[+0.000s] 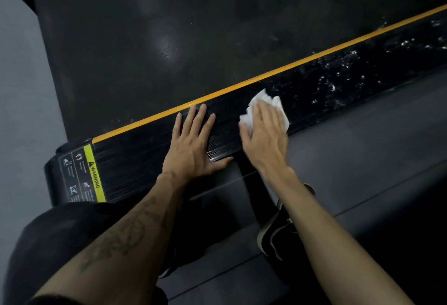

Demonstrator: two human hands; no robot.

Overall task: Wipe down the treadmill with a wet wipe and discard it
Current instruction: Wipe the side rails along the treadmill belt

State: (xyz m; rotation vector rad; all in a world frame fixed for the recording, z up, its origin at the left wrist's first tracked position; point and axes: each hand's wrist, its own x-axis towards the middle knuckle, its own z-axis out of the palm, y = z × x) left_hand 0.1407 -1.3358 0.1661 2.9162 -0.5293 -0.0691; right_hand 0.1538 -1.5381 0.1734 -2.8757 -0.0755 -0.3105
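Head view shows our right hand (264,132) lying flat, fingers straight and close together, pressing a white wet wipe (266,101) onto the black side rail (154,157) of the treadmill. The wipe is crumpled under the palm and fingers, and its edges stick out past the fingertips and on both sides of the hand. Just to the left, our left hand (193,145) rests palm down on the same rail, fingers spread and straight, thumb stretched out along the near edge; it holds nothing and is apart from the wipe. Our fingertips there reach almost to the yellow stripe (242,84) that runs along the far edge of the rail, between the rail and the dark running belt (169,26). Beyond our right hand, farther along the rail, we see scattered bright specks and wet-looking streaks (333,79) on the black plastic; the ribbed part of the rail under and left of our left hand looks duller. At the near end of the rail sits a warning label (82,178) with a yellow band, the word WARNING and small pictograms whose text is too small to read. Below the rail, a black upright part of the frame (254,193) drops toward the grey floor (362,159). Our left forearm (125,232) carries a tattoo, and a dark shoe with pale trim (273,234) shows on the floor beneath our right forearm. Dark clothing (48,244) fills the lower left corner.
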